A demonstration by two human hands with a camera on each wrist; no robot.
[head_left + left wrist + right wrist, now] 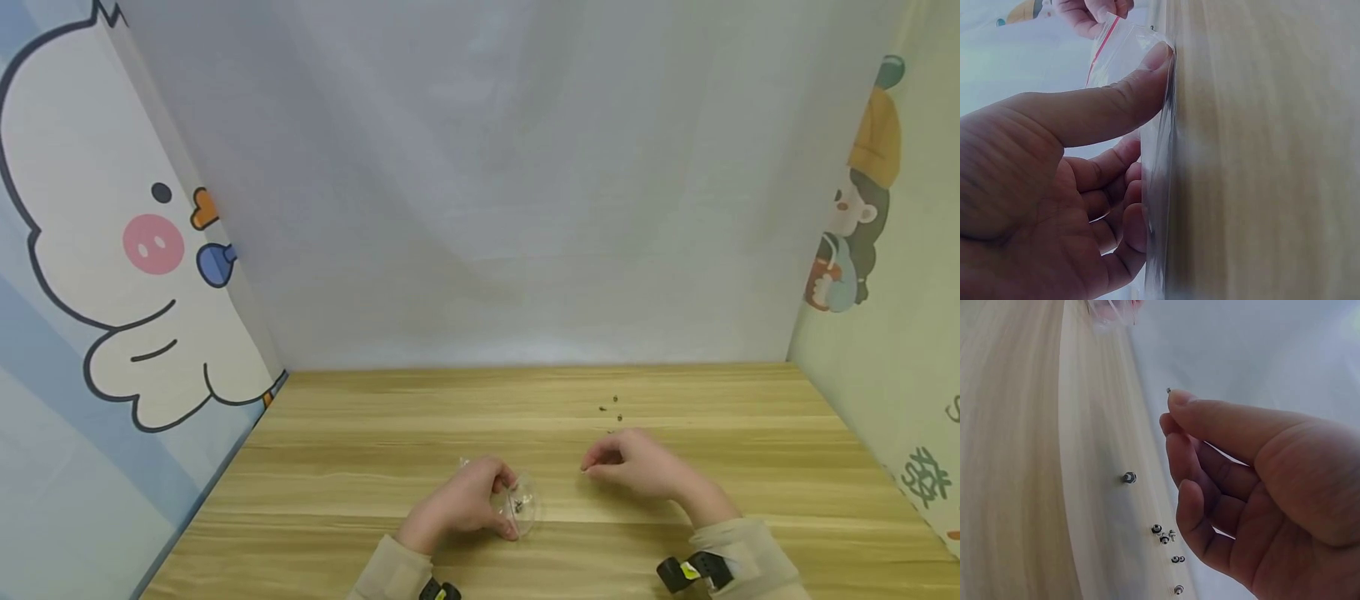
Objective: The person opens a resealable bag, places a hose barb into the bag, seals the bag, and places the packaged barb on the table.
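A clear zip bag (527,505) with a red strip along its mouth stands out from the tabletop in the left wrist view. My left hand (468,498) grips this bag between thumb and fingers. Small dark screws (518,505) show through the plastic. To the right, my right hand (641,467) pinches a tiny metal screw (1169,390) between thumb and forefinger, just above the table and apart from the bag. Several loose screws (1164,539) lie on the wood beyond the right hand, one screw (1129,477) set apart from the others.
The wood-grain table (337,433) reaches back to a plain pale backdrop (480,208). Cartoon-printed panels stand on both sides, a white character (90,208) at the left and a small figure (847,208) at the right. Each wrist wears a black strapped device (693,572).
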